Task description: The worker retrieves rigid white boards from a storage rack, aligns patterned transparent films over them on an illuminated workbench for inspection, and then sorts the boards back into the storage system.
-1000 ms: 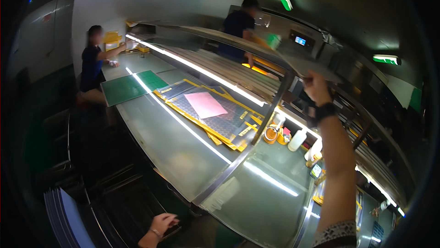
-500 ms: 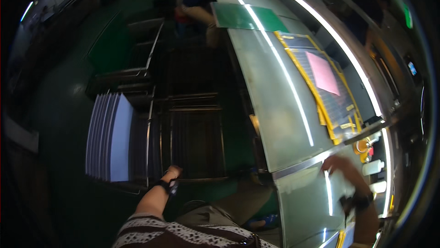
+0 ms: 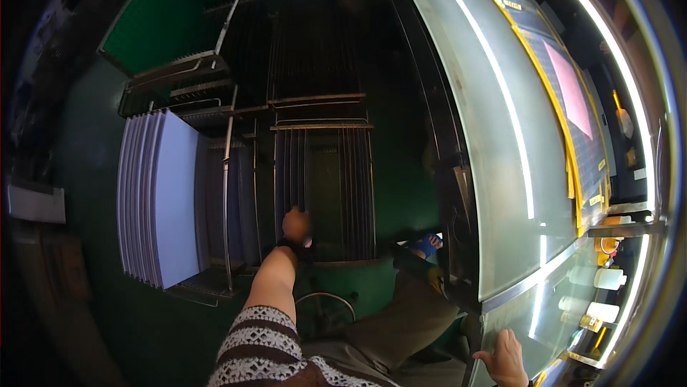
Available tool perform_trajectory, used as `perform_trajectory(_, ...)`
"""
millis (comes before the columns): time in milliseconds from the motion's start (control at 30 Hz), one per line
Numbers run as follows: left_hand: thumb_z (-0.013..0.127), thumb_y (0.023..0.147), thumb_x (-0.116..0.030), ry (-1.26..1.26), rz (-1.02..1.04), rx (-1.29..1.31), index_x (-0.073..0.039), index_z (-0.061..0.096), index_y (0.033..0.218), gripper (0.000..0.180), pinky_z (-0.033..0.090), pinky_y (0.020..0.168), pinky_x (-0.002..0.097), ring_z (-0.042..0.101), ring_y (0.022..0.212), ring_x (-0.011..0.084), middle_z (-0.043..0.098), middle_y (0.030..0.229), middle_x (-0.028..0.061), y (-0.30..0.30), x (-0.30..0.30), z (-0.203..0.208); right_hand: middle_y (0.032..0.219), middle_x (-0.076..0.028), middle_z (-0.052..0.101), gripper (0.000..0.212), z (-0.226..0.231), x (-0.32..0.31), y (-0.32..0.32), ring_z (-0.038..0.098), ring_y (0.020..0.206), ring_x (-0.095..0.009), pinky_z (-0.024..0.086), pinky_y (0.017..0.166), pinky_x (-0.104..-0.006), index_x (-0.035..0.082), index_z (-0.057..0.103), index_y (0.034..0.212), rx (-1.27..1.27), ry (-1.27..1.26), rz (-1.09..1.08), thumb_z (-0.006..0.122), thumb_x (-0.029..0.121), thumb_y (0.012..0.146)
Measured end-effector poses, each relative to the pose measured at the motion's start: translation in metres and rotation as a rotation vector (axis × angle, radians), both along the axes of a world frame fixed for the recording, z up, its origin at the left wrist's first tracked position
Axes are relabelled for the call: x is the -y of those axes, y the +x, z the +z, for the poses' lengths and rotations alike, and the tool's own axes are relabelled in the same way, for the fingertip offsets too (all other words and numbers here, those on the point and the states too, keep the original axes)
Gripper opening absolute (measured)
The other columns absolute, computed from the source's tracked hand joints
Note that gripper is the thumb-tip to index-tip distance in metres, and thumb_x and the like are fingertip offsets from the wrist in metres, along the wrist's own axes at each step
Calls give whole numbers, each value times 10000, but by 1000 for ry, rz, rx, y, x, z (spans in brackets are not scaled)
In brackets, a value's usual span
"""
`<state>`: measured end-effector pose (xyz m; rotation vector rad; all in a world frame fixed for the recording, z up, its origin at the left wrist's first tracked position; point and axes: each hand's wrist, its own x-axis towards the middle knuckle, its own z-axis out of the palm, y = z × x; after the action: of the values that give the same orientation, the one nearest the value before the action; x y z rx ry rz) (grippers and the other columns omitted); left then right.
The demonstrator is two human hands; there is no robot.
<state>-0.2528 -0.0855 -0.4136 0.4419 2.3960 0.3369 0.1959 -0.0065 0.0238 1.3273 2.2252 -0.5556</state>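
My left hand (image 3: 295, 224) reaches down over the near end of a metal rack (image 3: 325, 264). Dark thin panels (image 3: 292, 172) stand upright in that rack, next to the hand. Its fingers are dim and blurred, so I cannot tell whether they grip a panel. My right hand (image 3: 504, 360) rests at the near left corner of the glass-topped table (image 3: 494, 208), thumb spread away from the other fingers, with nothing seen in it.
Left of my arm, several pale panels (image 3: 175, 201) stand in another rack. Beyond it a rack holds a green panel (image 3: 154, 18). A yellow-edged frame (image 3: 565, 122) with a pink sheet (image 3: 569, 90) lies on the table. White bottles (image 3: 608, 279) stand at the right. A wheeled stool base (image 3: 325, 295) is near my legs.
My view has turned down and toward the racks. The left hand has moved forward and right over the dark panels. My right hand has come down to the table's edge.
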Motion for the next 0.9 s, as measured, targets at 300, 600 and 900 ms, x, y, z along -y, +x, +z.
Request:
perform_trajectory(300,503,881,-332,-314,-267,-100,-74,667,973,319,513,793,389,620,955,296,639,1019,152,-22,-62,-16,1111,-358,464,621,-9,5,17,456,1012,-497,409,853,-457,-101,403,1180,76,-2,-61,704,240,757)
perform_trajectory(600,524,785,-212,34,-264,-221,-85,681,844,210,508,723,433,624,833,359,645,867,187,-40,-56,73,1103,-354,468,620,-4,-2,2,456,1009,-500,407,843,-468,-89,408,1174,38,-38,-162,718,225,737)
perform_trajectory(900,599,846,-139,931,-138,197,-17,487,573,320,283,393,239,337,422,58,426,474,-9,-76,60,381,851,-177,539,490,-20,16,13,558,804,-346,446,654,-422,-1,495,834,-48,309,6,758,357,627)
